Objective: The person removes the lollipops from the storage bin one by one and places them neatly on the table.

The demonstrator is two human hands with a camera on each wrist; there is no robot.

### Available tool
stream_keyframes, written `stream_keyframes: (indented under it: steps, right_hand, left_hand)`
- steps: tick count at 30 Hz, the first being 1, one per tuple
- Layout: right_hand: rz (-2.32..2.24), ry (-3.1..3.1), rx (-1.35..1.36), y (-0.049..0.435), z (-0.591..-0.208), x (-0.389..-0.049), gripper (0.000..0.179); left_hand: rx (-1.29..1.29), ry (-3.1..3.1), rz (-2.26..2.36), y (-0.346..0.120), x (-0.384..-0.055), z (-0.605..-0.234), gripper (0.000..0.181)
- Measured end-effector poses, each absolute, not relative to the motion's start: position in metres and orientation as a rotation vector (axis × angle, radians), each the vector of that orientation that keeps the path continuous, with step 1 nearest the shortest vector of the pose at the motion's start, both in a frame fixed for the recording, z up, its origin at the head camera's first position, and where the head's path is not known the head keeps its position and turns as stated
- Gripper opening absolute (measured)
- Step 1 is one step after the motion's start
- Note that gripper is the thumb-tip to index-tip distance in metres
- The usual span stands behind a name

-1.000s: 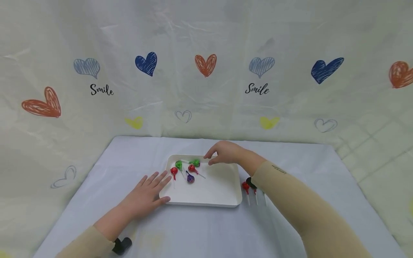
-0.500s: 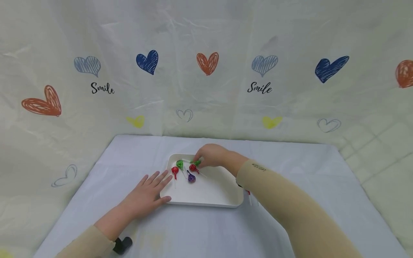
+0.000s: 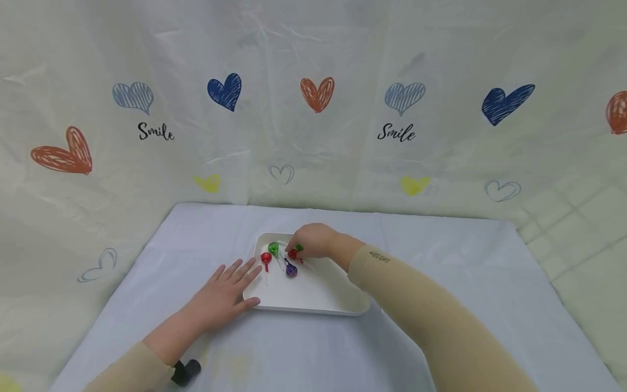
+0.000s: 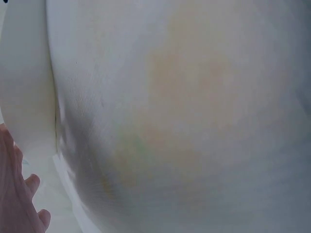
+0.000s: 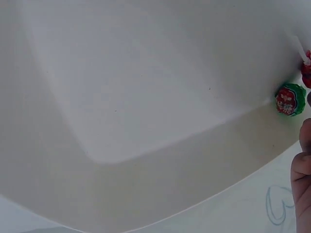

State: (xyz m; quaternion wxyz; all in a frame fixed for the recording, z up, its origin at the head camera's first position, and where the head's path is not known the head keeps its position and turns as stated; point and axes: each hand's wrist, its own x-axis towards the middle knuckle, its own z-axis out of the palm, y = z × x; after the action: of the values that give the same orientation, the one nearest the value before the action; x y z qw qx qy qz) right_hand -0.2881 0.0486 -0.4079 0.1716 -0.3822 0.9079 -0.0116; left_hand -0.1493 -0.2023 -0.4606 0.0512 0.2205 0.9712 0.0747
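My left hand (image 3: 220, 299) lies with spread, straight fingers at the left edge of the white tray (image 3: 313, 296). In the left wrist view, part of that hand (image 4: 17, 189) shows at the lower left. My right hand (image 3: 315, 239) reaches into the tray's back part, its fingertips down at a green lollipop (image 5: 290, 99) and a red lollipop (image 3: 293, 254). Whether the fingers pinch either one is hidden. Left of them lie another green lollipop (image 3: 273, 248), a red lollipop (image 3: 266, 258) and a purple lollipop (image 3: 291, 270).
The tray stands on a table with a white cloth (image 3: 294, 348). Behind it hangs a pale curtain (image 3: 343, 147) printed with hearts and "Smile". My right sleeve (image 3: 392, 288) covers the table right of the tray. A black strap device (image 3: 186, 373) is on my left wrist.
My right hand has moved left and down over the tray to the green and red lollipops. Its sleeve now covers the lollipops right of the tray. My left hand stays put.
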Motion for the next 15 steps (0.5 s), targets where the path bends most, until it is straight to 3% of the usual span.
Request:
stream_keyframes:
  steps: [15]
  right_hand:
    - [-0.038,2.547,-1.091,0.0488,-0.4039,-0.2796,0.013]
  left_hand:
    - [0.673,2.951,0.24,-0.203,-0.1492,-0.4602,0.078]
